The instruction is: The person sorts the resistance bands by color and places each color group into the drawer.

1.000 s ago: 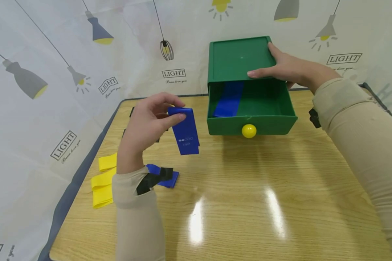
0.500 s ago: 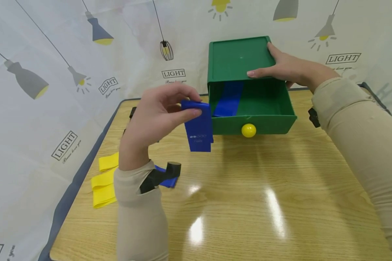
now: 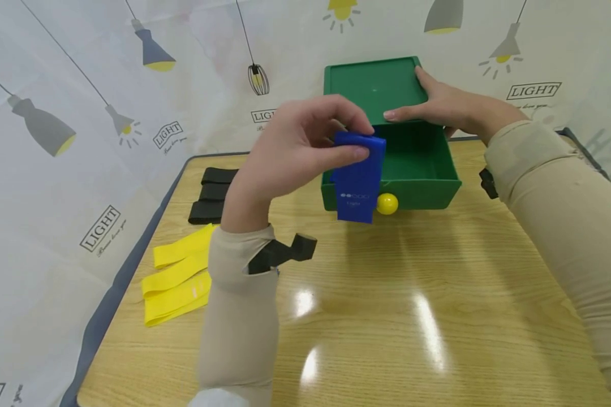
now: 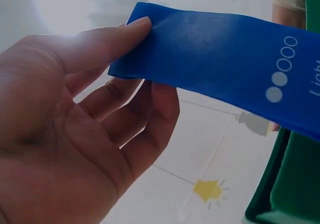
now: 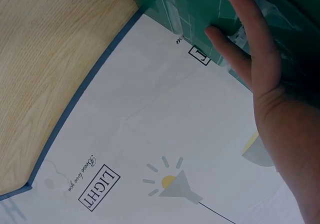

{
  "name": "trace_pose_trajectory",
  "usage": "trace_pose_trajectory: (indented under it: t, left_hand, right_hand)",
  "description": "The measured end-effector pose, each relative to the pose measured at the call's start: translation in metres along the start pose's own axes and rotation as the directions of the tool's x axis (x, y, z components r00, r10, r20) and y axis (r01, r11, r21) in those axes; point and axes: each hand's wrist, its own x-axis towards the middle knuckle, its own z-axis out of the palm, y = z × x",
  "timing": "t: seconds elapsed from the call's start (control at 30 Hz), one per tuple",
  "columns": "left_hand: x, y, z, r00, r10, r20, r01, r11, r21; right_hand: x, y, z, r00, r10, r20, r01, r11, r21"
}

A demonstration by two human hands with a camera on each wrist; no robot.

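Observation:
My left hand pinches the top end of a folded blue resistance band between thumb and fingers. Marked "Light" with a row of dots, the band hangs in front of the pulled-out drawer, covering part of its left side. The drawer belongs to a green box and has a yellow knob. My right hand rests on the box's right side, some fingers on top; in the right wrist view straight fingers lie against the green wall. The drawer's left interior is hidden.
Yellow bands lie on the table's left, with black bands behind them, partly covered by the left hand. A lamp-printed cloth stands behind the wooden table. The left sleeve blocks the table beneath it.
My left hand has carried the blue band rightward and up, from beside the box to in front of the drawer. The blue band inside the drawer is now covered. My right hand stays put.

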Motion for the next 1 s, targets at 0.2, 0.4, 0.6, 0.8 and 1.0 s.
trace_pose_trajectory:
  t: [0.2, 0.4, 0.6, 0.8, 1.0]
  left_hand:
    - [0.023, -0.002, 0.002, 0.999, 0.033, 0.016, -0.032, 0.999, -0.034]
    - [0.043, -0.006, 0.003, 1.0, 0.002, -0.022, -0.001, 0.998, 0.069]
    - [0.062, -0.015, 0.005, 0.998, -0.009, -0.062, 0.017, 0.993, 0.119]
    - [0.076, -0.024, 0.009, 0.99, -0.064, -0.127, 0.08, 0.988, 0.129]
    - [0.084, -0.03, 0.016, 0.979, -0.112, -0.17, 0.135, 0.982, 0.129]
  right_hand:
    - [-0.002, 0.0, 0.0, 1.0, -0.025, 0.007, 0.025, 1.0, 0.005]
    - [-0.001, 0.001, -0.001, 0.999, -0.041, 0.009, 0.041, 0.999, -0.006]
    - [0.0, 0.002, -0.002, 0.999, -0.039, 0.011, 0.039, 0.999, -0.007]
    - [0.001, 0.004, -0.002, 0.999, -0.047, 0.011, 0.047, 0.999, 0.005]
    - [0.001, 0.004, -0.003, 0.998, -0.059, 0.009, 0.059, 0.998, 0.012]
